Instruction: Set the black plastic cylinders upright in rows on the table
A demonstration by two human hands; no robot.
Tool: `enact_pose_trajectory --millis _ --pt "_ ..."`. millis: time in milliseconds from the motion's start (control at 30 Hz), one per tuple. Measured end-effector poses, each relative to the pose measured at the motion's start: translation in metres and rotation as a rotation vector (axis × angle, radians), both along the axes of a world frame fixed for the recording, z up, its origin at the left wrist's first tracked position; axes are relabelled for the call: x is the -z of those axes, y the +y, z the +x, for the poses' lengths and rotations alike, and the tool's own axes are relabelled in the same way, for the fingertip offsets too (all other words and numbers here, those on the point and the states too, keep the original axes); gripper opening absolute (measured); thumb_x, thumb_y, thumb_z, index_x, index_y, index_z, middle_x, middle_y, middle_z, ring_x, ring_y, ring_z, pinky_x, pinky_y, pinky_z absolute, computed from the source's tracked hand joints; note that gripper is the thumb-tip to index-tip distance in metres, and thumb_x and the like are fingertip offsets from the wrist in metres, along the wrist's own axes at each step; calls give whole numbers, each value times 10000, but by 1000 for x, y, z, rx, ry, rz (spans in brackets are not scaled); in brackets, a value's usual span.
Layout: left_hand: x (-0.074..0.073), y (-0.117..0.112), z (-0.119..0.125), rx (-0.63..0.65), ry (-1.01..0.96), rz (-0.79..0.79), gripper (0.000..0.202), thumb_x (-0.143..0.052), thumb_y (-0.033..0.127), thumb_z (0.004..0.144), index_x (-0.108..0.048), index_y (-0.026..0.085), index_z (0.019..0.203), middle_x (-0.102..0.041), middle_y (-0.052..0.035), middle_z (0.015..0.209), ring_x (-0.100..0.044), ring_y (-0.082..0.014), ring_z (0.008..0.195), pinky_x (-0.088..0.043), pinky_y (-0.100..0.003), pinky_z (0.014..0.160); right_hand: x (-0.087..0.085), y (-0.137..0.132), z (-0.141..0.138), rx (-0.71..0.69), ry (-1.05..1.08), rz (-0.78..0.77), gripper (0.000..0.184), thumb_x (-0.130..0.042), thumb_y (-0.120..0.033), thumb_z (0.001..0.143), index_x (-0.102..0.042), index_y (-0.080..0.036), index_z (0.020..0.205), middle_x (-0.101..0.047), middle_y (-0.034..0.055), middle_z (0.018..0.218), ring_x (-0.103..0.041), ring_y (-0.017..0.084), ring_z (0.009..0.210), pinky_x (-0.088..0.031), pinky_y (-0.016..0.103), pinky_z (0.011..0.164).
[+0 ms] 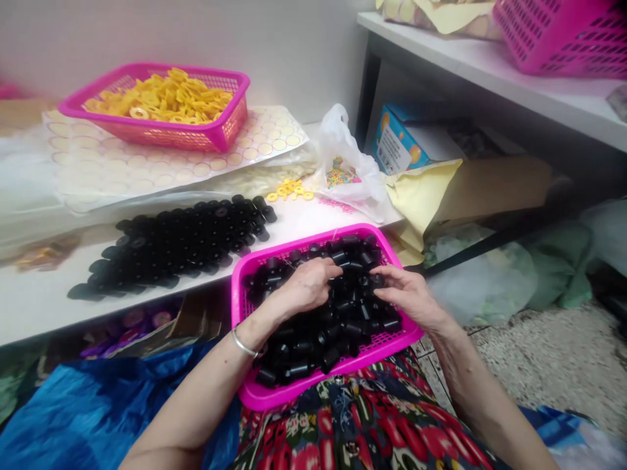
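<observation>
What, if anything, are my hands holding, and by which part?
Can't tell for sure: the right hand has fingertips at a black piece; curled fingers of the left hand hide any hold.

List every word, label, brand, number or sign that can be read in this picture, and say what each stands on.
No text can be read with certainty.
White label on the blue box: dark printed marks, too small and blurred to read.
Patterned garment: red and pale shapes, some letter-like, but no word can be made out.
</observation>
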State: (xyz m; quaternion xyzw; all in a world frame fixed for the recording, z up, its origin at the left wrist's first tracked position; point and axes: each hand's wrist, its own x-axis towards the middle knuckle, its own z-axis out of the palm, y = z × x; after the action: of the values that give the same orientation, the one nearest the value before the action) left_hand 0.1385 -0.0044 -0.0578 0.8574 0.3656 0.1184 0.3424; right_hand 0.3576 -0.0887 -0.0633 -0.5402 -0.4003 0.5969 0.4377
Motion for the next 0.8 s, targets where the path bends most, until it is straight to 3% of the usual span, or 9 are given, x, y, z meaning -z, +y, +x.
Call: enact_pose_trajectory --millis 100,167,267,367,467,667,800 --pt "7 5 12 308 87 85 463 -487 46 623 -651 169 1038 -634 -100 1037 -567 -252 977 -443 -337 826 -1 -2 -2 7 -36 16 355 -707 -197 657 -650 -173 1007 -675 10 843 -609 148 782 -486 292 716" --pt "10 8 18 340 107 76 406 -502 50 634 -658 155 994 -636 -106 1004 -564 -252 972 -445 -345 841 -1 -4 -2 10 -32 27 349 -701 -203 668 -644 -178 1011 -670 14 847 -607 147 771 -493 283 687" --pt "7 10 20 181 14 -107 245 -581 110 665 -673 160 887 -651 -72 889 -580 -227 877 -458 -330 806 -1 -7 -2 3 -9 47 360 -688 -210 690 -635 -187 1046 -657 12 844 -597 134 736 -496 274 657" --pt "-3 6 15 -52 -261 -528 240 -686 193 661 -669 162 898 -660 -33 829 -596 -181 762 -471 -285 711 -3 -9 -2 -12 -42 111 355 -676 -208 705 -645 -202 1059 -643 24 927 -593 135 782 -504 282 694" --pt "-13 -1 10 -177 -539 -848 339 -769 172 592 -666 150 914 -669 -21 832 -608 -146 738 -476 -251 697 -8 -10 -6 -13 -78 190 333 -671 -206 714 -660 -218 1047 -615 30 1038 -589 141 858 -501 293 764" --pt "-17 -6 6 -269 -798 -1140 432 -801 154 574 -647 151 978 -671 -20 804 -641 -132 656 -519 -246 631 -17 -9 -17 -42 -5 207 341 -677 -196 715 -652 -220 1055 -603 27 1066 -585 144 902 -487 298 812" --pt "-14 -5 7 -272 -830 -1198 415 -803 149 580 -626 135 955 -668 -29 770 -650 -140 638 -538 -249 617 -20 -11 -20 -17 22 159 337 -690 -206 706 -652 -220 1040 -608 28 1035 -589 151 879 -507 305 782"
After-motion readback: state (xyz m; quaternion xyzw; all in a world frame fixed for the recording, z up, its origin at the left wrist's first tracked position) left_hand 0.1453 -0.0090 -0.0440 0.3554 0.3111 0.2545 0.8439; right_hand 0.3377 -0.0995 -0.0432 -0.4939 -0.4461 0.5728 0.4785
